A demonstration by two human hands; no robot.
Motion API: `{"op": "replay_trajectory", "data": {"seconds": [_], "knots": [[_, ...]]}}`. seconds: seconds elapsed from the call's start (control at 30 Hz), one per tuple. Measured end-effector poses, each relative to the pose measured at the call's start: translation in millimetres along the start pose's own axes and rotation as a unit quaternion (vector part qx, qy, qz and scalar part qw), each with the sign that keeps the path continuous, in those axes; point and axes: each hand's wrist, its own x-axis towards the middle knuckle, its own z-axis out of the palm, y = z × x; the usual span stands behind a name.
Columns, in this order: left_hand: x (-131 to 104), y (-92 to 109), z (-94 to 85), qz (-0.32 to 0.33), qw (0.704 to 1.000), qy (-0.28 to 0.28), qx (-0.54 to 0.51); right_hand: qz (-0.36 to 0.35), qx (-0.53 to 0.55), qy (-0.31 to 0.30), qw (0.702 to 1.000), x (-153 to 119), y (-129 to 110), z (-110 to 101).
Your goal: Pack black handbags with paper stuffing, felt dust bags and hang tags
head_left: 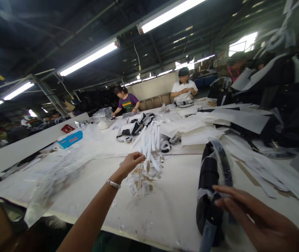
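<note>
My left hand [132, 163] is closed in a pinch over a small heap of paper hang tags [141, 185], white and brown, on the white table. A thin string and a tag seem to hang from its fingertips. On the right, a black handbag [207, 175] lies on the table, with its strap partly wrapped in clear plastic or white paper. My right hand [259, 213] reaches over the bag's near end, fingers stretched out and slightly apart. Its fingertips are at the bag; whether they touch it I cannot tell.
White paper rolls [149, 138] lie beyond the tags, beside several wrapped black bags [136, 124]. Paper sheets [228, 119] are stacked at the right. Clear plastic bags [57, 175] and a blue box [70, 139] lie at left. Two co-workers stand across the table [175, 196].
</note>
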Motion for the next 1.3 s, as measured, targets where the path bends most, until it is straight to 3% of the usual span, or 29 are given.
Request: {"op": "replay_trajectory", "data": {"seconds": [0.1, 0.23, 0.33, 0.5, 0.63, 0.77, 0.97, 1.17, 1.3], "knots": [[1.7, 35.6, -9.9, 0.010, 0.999, -0.011, -0.045, -0.119, -0.044, -0.072, 0.989, 28.6, -45.5, 36.0], [0.5, 74.5, -12.8, 0.023, 0.994, -0.019, -0.101, -0.200, -0.042, -0.214, 0.955, 75.6, -82.9, 77.8], [-1.1, 92.6, -6.7, 0.026, 0.989, -0.032, -0.139, -0.225, -0.070, -0.263, 0.936, 108.9, -94.9, 106.2], [-6.0, 106.2, 7.5, 0.029, 0.979, -0.058, -0.192, -0.187, -0.049, -0.317, 0.928, 139.4, -101.2, 138.3], [-7.4, 102.6, 10.3, 0.015, 0.972, -0.067, -0.225, -0.154, -0.043, -0.321, 0.934, 144.3, -103.7, 138.3], [-2.3, 89.8, 13.2, -0.007, 0.970, -0.067, -0.232, -0.135, 0.014, -0.283, 0.950, 152.0, -104.4, 135.5], [3.3, 68.7, 21.6, -0.003, 0.988, -0.061, -0.140, -0.082, 0.113, -0.256, 0.957, 163.1, -104.3, 143.5], [0.8, 48.1, 19.6, 0.097, 0.995, 0.015, 0.032, -0.020, 0.142, -0.279, 0.950, 152.3, -115.9, 118.9], [-15.0, 59.6, 48.9, 0.214, 0.970, 0.073, 0.095, 0.001, 0.143, -0.258, 0.956, 143.0, -115.1, 106.2]]}}
